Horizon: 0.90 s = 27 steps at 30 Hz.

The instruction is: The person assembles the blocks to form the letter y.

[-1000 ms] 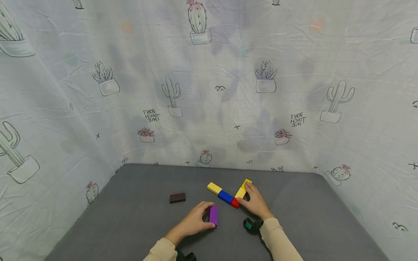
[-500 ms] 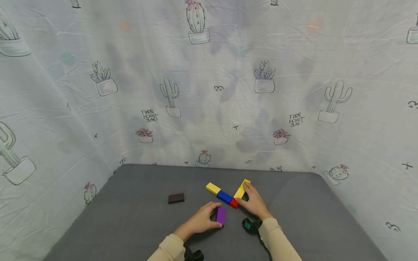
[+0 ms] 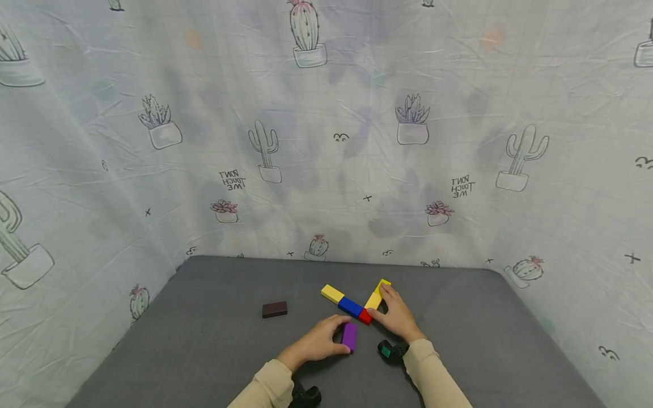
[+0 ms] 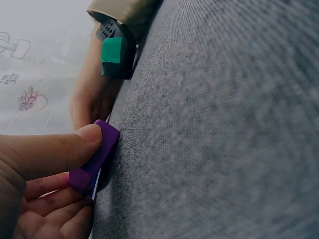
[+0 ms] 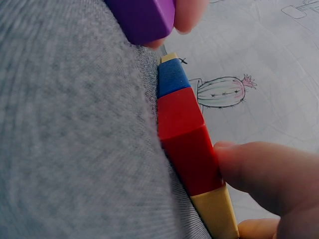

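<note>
My left hand (image 3: 322, 339) pinches a purple block (image 3: 349, 336) lengthwise between thumb and fingers, close over the grey table; in the left wrist view the thumb presses one end of it. Just beyond lies a V of blocks: a pale yellow block (image 3: 332, 293), a blue block (image 3: 350, 306) and a red block (image 3: 364, 317) form one arm. From the red corner a yellow block (image 3: 374, 300) and a brighter yellow one (image 3: 385, 283) run away. My right hand (image 3: 399, 317) spans this second arm, its thumb (image 5: 234, 159) against the red block and its fingers by the yellow blocks.
A dark brown block (image 3: 274, 309) lies on the table (image 3: 214, 340) to the left. Black wrist devices (image 3: 391, 351) hang below both wrists. A cactus-print curtain (image 3: 357, 170) stands behind the table and along its sides.
The left hand has moved right with the purple block, bringing it nearer the red corner; the motion slows in the last half second. The right hand and the V of blocks stay put.
</note>
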{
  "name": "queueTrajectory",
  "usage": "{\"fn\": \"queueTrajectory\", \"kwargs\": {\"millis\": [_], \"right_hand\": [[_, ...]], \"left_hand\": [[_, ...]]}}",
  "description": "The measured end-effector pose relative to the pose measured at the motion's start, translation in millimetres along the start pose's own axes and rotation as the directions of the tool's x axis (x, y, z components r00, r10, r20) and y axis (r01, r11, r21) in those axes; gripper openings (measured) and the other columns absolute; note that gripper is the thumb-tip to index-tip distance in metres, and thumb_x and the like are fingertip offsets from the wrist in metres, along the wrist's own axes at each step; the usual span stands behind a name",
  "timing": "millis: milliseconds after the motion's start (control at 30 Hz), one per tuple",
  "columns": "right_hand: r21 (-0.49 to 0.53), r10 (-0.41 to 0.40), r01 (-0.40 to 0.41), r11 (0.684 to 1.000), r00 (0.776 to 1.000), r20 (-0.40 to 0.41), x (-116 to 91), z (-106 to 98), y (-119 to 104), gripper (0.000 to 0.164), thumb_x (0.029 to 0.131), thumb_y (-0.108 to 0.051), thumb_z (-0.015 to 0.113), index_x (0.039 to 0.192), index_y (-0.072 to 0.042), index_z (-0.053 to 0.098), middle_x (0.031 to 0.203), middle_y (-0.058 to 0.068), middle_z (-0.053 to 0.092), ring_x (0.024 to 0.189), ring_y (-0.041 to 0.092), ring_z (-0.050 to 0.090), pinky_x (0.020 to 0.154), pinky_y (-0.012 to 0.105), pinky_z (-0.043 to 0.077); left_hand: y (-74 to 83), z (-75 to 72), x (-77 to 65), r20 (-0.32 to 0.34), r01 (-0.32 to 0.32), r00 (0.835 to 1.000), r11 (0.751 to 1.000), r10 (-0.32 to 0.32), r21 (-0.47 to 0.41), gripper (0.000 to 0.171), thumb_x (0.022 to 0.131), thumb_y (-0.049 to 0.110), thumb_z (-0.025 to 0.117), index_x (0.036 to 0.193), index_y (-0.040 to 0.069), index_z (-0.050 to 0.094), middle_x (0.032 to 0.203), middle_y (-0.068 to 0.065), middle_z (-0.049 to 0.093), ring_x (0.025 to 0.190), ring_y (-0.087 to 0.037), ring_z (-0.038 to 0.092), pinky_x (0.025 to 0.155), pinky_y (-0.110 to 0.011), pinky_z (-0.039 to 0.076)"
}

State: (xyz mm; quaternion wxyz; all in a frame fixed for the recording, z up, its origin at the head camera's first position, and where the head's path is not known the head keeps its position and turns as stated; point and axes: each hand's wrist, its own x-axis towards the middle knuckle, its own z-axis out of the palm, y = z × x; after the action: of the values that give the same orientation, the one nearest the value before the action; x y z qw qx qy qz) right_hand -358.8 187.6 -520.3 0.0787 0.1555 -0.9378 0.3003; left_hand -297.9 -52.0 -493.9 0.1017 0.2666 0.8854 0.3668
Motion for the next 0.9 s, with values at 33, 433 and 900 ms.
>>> {"fn": "queueTrajectory", "kwargs": {"millis": [33,433,900], "right_hand": [[0.000,-0.001,0.001,1.000,1.000,-0.001,0.0,0.1,-0.1,0.082,0.086,-0.048,0.062,0.143,0.005,0.037,0.149,0.020,0.035,0.138,0.040,0.029,0.110,0.056,0.028],[0.005,0.009,-0.009,1.000,1.000,-0.004,1.8,1.1,-0.4,0.082,0.086,-0.048,0.062,0.143,0.005,0.036,0.150,0.021,0.034,0.138,0.040,0.029,0.109,0.057,0.028],[0.003,-0.001,0.002,1.000,1.000,-0.006,-0.2,0.9,-0.4,0.082,0.085,-0.048,0.063,0.141,0.006,0.038,0.148,0.022,0.035,0.137,0.042,0.031,0.108,0.058,0.029]], "left_hand": [[0.6,-0.1,0.3,0.003,0.003,1.000,1.000,-0.003,0.005,0.066,0.082,0.031,0.075,0.137,0.005,0.048,0.133,-0.009,0.053,0.121,-0.021,0.053,0.100,-0.035,0.046],[6.0,-3.1,5.4,0.033,-0.008,0.999,0.998,0.006,0.060,0.066,0.084,0.026,0.073,0.139,0.001,0.046,0.139,-0.012,0.051,0.126,-0.024,0.051,0.103,-0.037,0.044],[7.1,-3.0,3.0,0.026,-0.067,0.998,0.993,0.065,0.094,0.061,0.085,0.022,0.071,0.137,0.000,0.048,0.140,-0.012,0.049,0.131,-0.025,0.046,0.106,-0.038,0.040]]}}
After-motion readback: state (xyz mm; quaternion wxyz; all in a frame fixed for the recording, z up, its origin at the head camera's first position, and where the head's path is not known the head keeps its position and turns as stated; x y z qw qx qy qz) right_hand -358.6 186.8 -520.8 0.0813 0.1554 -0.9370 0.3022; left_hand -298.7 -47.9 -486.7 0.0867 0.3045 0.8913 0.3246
